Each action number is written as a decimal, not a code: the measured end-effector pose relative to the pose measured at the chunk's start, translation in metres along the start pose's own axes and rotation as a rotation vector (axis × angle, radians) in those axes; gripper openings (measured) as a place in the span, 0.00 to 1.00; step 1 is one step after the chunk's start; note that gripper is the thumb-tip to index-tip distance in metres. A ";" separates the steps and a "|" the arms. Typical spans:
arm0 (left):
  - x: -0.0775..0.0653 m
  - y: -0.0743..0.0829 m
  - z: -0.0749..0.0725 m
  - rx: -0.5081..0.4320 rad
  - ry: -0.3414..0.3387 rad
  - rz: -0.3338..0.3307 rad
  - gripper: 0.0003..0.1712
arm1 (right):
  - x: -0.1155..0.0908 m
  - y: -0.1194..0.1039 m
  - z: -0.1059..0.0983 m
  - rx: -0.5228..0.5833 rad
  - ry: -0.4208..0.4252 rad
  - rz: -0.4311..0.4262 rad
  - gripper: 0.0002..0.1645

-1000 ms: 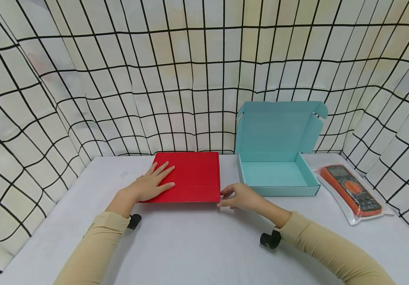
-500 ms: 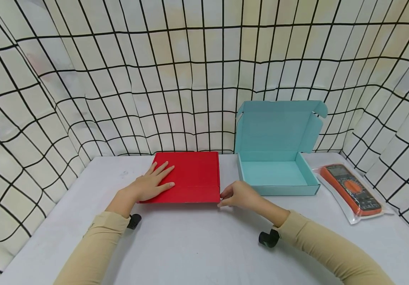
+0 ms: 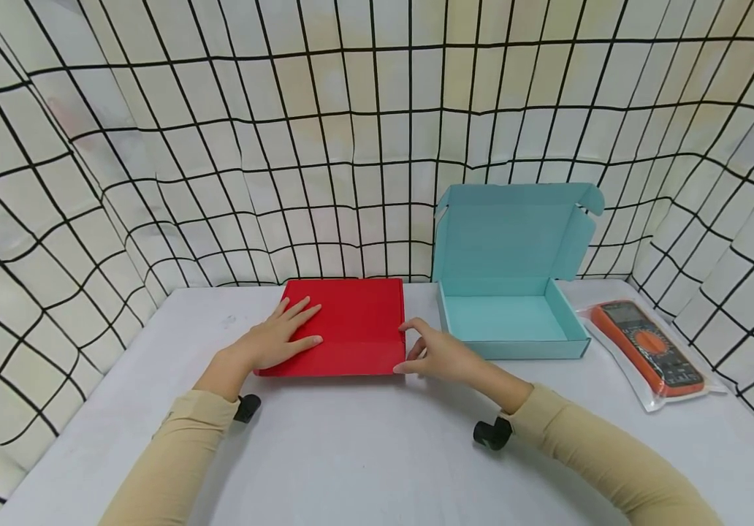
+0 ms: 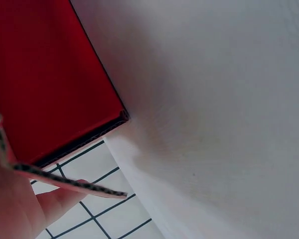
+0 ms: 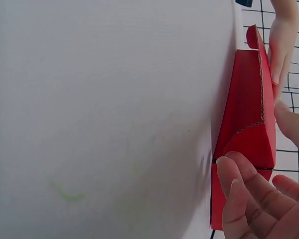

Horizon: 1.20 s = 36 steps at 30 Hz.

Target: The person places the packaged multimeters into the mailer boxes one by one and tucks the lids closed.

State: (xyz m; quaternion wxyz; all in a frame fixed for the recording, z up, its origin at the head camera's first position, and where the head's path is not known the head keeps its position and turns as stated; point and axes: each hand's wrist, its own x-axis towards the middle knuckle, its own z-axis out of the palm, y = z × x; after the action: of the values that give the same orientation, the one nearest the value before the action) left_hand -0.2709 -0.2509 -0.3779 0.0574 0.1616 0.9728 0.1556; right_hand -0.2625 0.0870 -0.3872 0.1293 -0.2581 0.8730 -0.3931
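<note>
A red cardboard mailer box [image 3: 357,310] lies on the table with its lid lowered. The left wrist view shows its front still gaping. My left hand [image 3: 276,342] rests on the left part of the lid, fingers spread. My right hand [image 3: 439,354] holds the lid's front right corner with bent fingers, one finger reaching onto the lid. In the right wrist view, fingertips touch the rounded red side flap [image 5: 251,144] while another digit lies near the lid's top. The box's inside is mostly hidden in the head view.
An open teal box [image 3: 515,351] stands right of the red one, lid upright. Farther right lies an orange and black multimeter [image 3: 646,347] in a clear plastic bag. A white curtain with a black grid [image 3: 364,146] encloses the white table [image 3: 351,453].
My right hand has shifted from beside the red box's front right corner onto it, one finger now lifted onto the lid. The left hand has stayed in place.
</note>
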 end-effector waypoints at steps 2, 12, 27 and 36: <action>0.000 0.000 0.000 0.003 0.009 -0.004 0.47 | 0.002 -0.001 0.000 -0.033 -0.008 0.001 0.45; -0.013 0.001 -0.006 0.004 0.105 -0.037 0.43 | 0.012 0.000 0.004 -0.111 -0.030 -0.001 0.51; -0.046 -0.011 -0.013 -0.076 0.233 -0.135 0.39 | 0.015 0.003 0.006 -0.115 -0.053 0.021 0.51; -0.060 -0.012 -0.013 -0.104 0.233 -0.230 0.36 | 0.014 0.001 0.006 -0.125 -0.035 0.032 0.51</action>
State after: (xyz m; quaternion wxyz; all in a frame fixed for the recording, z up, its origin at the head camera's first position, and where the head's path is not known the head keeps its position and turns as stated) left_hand -0.2200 -0.2851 -0.3661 -0.0301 0.0267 0.9756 0.2160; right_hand -0.2725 0.0761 -0.3921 0.1344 -0.2587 0.8974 -0.3311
